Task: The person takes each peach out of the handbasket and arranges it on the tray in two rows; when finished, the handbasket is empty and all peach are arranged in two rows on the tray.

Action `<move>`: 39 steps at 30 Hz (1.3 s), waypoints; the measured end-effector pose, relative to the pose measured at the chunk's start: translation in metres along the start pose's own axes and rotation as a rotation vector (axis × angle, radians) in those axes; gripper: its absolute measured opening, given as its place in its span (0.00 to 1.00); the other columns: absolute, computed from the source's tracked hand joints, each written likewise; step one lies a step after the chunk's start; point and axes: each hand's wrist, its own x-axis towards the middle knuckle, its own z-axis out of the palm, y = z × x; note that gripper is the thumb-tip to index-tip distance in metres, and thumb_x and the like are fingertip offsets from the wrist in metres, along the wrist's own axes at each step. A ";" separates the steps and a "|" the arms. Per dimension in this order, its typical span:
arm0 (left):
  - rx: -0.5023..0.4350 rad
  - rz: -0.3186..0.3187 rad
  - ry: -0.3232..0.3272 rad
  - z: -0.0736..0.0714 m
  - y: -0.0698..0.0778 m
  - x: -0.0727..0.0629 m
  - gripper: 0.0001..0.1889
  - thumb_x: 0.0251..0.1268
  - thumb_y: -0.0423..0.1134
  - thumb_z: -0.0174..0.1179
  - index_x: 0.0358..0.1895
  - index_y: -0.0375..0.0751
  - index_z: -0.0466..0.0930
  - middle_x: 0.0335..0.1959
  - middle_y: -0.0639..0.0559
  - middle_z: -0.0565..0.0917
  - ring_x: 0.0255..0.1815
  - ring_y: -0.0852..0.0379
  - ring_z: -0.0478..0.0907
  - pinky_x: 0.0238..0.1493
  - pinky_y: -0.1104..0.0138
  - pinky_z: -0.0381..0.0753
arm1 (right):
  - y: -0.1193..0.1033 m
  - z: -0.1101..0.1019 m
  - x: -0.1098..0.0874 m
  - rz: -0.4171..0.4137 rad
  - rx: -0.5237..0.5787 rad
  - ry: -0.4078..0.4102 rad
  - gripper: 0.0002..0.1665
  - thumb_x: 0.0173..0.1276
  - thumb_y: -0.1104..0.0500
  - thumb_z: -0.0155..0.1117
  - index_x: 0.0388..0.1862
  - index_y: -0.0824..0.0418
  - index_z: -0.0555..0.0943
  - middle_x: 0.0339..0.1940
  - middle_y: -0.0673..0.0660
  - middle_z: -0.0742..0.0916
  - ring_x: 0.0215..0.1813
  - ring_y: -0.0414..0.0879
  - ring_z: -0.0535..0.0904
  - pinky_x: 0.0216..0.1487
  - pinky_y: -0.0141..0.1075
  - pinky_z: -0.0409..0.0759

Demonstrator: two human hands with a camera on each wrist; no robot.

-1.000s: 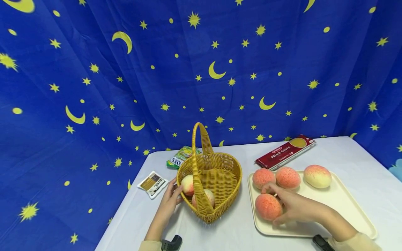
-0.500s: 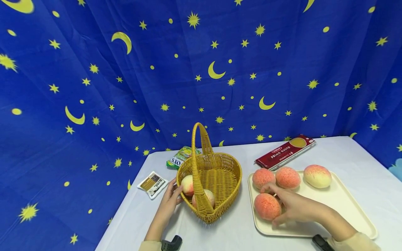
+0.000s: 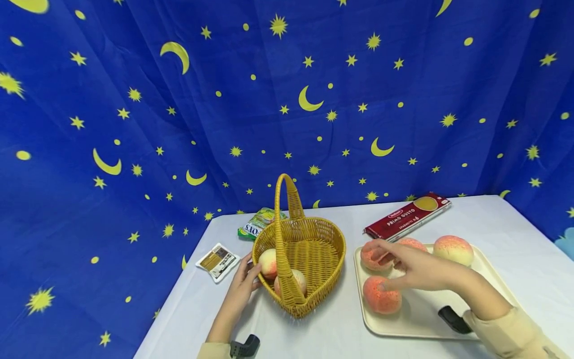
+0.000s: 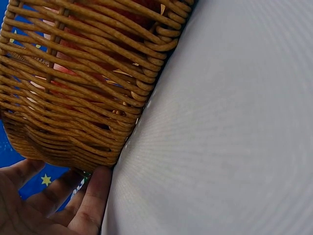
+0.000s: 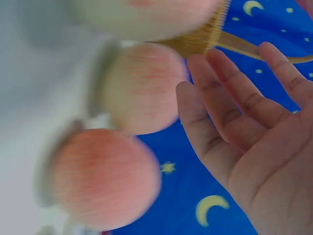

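Observation:
My left hand [image 3: 242,286] rests against the left side of a yellow heart-shaped wicker basket [image 3: 320,294]; in the left wrist view its extended fingertips touch the weave low down. Two pale peaches, one at the left wall [image 3: 267,263] and one partly behind the handle [image 3: 298,280], lie in the basket. Over a cream tray [image 3: 426,321] hovers my right hand [image 3: 423,267], fingers spread and nothing in them. Below it are a red front peach [image 3: 381,299] and a red back-left peach [image 3: 368,257]. The hand partly hides another red peach [image 3: 412,243]; a yellow-red peach [image 3: 453,251] lies behind.
A red spaghetti pack [image 3: 405,218] lies behind the tray. Left of the basket is a small white-edged packet [image 3: 218,262], and a green snack bag [image 3: 260,223] is partly behind the basket. A blue star-and-moon cloth [image 3: 287,99] hangs along the table's back.
My right hand has lifted off the front red peach and shifted up and back, over the back-left peach. That front peach stays on the tray. The left hand and basket keep their places.

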 end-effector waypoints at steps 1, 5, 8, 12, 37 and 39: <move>0.000 0.001 0.001 0.000 0.000 0.000 0.32 0.88 0.49 0.51 0.85 0.42 0.57 0.78 0.28 0.70 0.71 0.36 0.79 0.65 0.54 0.89 | -0.006 -0.004 0.006 -0.016 0.004 0.000 0.44 0.68 0.45 0.79 0.78 0.53 0.70 0.62 0.57 0.87 0.61 0.55 0.84 0.55 0.39 0.89; -0.004 0.007 0.006 -0.001 -0.001 0.001 0.33 0.88 0.50 0.52 0.85 0.42 0.57 0.78 0.27 0.70 0.71 0.35 0.79 0.65 0.54 0.90 | -0.025 -0.014 0.036 -0.034 0.048 -0.026 0.39 0.72 0.45 0.76 0.77 0.50 0.71 0.64 0.59 0.86 0.65 0.57 0.84 0.61 0.48 0.89; -0.005 0.019 0.010 0.000 -0.002 0.002 0.32 0.88 0.50 0.51 0.85 0.41 0.58 0.76 0.27 0.71 0.69 0.39 0.80 0.63 0.57 0.90 | -0.033 -0.014 0.062 -0.049 0.079 -0.065 0.38 0.75 0.47 0.73 0.78 0.52 0.69 0.65 0.62 0.86 0.66 0.58 0.85 0.64 0.52 0.89; -0.002 0.043 0.009 0.001 -0.005 0.003 0.31 0.89 0.48 0.50 0.84 0.37 0.59 0.73 0.25 0.72 0.66 0.44 0.81 0.59 0.61 0.91 | -0.039 -0.007 0.093 -0.065 0.102 -0.100 0.37 0.78 0.47 0.71 0.79 0.53 0.68 0.65 0.63 0.85 0.64 0.57 0.86 0.64 0.50 0.89; -0.011 -0.002 0.004 0.000 -0.002 0.001 0.33 0.87 0.51 0.53 0.85 0.42 0.57 0.78 0.30 0.70 0.73 0.37 0.76 0.65 0.54 0.89 | -0.059 0.052 0.220 0.281 0.285 -0.317 0.46 0.83 0.49 0.62 0.90 0.52 0.51 0.84 0.68 0.69 0.67 0.68 0.84 0.67 0.61 0.86; -0.016 -0.002 -0.001 -0.001 -0.002 0.002 0.34 0.87 0.51 0.53 0.86 0.43 0.57 0.79 0.30 0.69 0.74 0.37 0.76 0.65 0.54 0.89 | -0.060 0.057 0.223 0.300 0.272 -0.319 0.51 0.82 0.46 0.64 0.91 0.52 0.47 0.87 0.68 0.64 0.65 0.67 0.85 0.66 0.60 0.87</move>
